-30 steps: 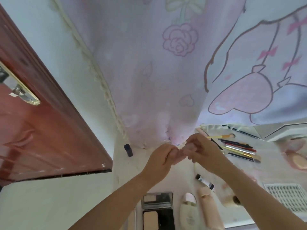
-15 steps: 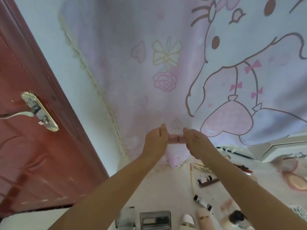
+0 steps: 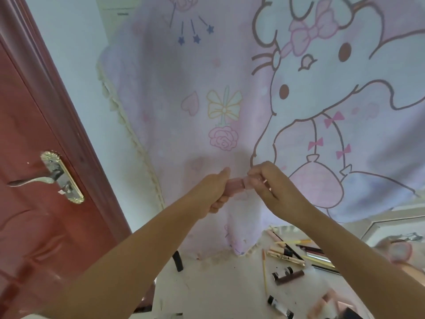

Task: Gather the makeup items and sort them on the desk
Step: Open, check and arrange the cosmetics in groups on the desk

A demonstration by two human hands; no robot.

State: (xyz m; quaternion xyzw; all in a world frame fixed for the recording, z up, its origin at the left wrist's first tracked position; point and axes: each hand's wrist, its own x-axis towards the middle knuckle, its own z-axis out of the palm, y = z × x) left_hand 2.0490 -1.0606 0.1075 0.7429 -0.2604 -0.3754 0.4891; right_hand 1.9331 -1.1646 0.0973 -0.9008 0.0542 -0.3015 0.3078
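Observation:
A small pink lipstick tube (image 3: 234, 186) is held up in front of me, well above the desk. My left hand (image 3: 215, 192) grips its body, fingers curled round it. My right hand (image 3: 268, 184) pinches its other end, the cap side. Both hands meet at the tube. Below them on the white desk (image 3: 218, 286) lie several makeup items: a row of pencils (image 3: 305, 249), a brown lipstick (image 3: 291, 276), a thin orange pencil (image 3: 265, 272) and a small black-and-white tube (image 3: 279, 306).
A pink cartoon curtain (image 3: 264, 100) hangs behind the desk. A red-brown door (image 3: 34, 215) with a metal handle (image 3: 46, 178) stands at the left. A black clip-like object (image 3: 178, 261) sits near the desk's back left. A pink mirror (image 3: 400, 250) is at the right edge.
The view has tilted up, so less of the desk shows. Both hands rose with the pink tube and still hold it at both ends.

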